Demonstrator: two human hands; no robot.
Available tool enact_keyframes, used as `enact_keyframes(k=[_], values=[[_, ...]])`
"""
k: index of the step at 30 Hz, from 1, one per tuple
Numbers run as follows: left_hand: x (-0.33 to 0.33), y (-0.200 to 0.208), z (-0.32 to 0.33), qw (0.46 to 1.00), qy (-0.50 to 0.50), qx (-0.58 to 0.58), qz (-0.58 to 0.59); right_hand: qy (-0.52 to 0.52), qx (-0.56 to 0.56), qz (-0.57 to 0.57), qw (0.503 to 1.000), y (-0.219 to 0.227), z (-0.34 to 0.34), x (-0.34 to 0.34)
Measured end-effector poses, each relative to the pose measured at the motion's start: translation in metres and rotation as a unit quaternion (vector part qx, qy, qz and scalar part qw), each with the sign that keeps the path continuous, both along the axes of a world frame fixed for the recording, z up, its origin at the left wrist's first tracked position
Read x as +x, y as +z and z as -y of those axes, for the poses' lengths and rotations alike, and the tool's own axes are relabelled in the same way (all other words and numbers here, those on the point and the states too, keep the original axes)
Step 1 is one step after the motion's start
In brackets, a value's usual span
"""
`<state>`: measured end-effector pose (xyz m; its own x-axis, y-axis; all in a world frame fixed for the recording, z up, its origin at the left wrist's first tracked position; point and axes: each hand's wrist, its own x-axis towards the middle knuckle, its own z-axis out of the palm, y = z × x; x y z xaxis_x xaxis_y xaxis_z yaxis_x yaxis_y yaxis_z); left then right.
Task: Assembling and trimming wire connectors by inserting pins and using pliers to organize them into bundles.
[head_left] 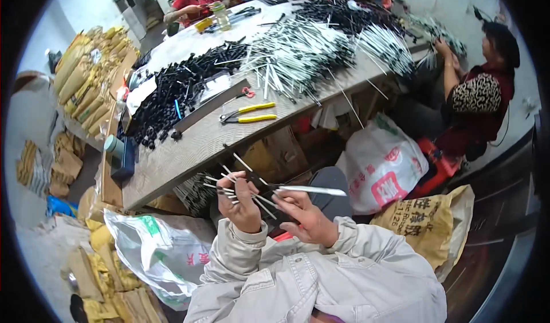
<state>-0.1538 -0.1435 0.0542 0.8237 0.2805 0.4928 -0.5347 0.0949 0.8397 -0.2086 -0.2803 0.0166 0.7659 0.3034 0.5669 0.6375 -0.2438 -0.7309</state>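
Thin rods (240, 188), black-tipped, bunched fanwise in left hand (242, 204), fist closed round them; one silver rod (312, 190) pinched by right hand (303, 214), held level above lap. Beyond, desk (189, 145) with yellow-handled pliers (249, 113) and black parts heap (172, 94).

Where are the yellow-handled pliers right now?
In the head view, the yellow-handled pliers lie on the wooden table, left of centre, between the heap of black parts and the table's near edge.

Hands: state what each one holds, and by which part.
Left hand holds a bundle of thin rods around its middle. Right hand touches one silver rod near its end; exact grip unclear.
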Motion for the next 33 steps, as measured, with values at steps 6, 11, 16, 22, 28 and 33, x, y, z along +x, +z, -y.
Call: enact_keyframes(k=[6,11,16,22,28,33], values=[[0.038,-0.014,-0.045,0.973,-0.039,-0.205,-0.097,0.064,-0.009,-0.121,0.991,0.053,0.094,0.085],[0.053,-0.036,-0.064,0.932,-0.090,-0.290,-0.198,-0.353,0.111,-0.102,0.923,0.068,0.178,0.196],[0.073,-0.052,-0.070,0.928,-0.129,-0.238,-0.255,-0.279,-0.058,-0.036,0.958,0.147,0.158,0.283],[0.097,-0.056,-0.055,0.927,-0.163,-0.166,-0.293,-0.257,-0.573,-0.121,0.768,0.133,0.116,0.378],[0.111,-0.055,-0.051,0.922,-0.210,-0.151,-0.287,-0.286,-0.489,-0.040,0.823,0.128,0.115,0.358],[0.093,-0.053,-0.047,0.952,-0.213,-0.086,-0.201,-0.243,-0.591,0.015,0.769,0.135,0.102,0.325]])
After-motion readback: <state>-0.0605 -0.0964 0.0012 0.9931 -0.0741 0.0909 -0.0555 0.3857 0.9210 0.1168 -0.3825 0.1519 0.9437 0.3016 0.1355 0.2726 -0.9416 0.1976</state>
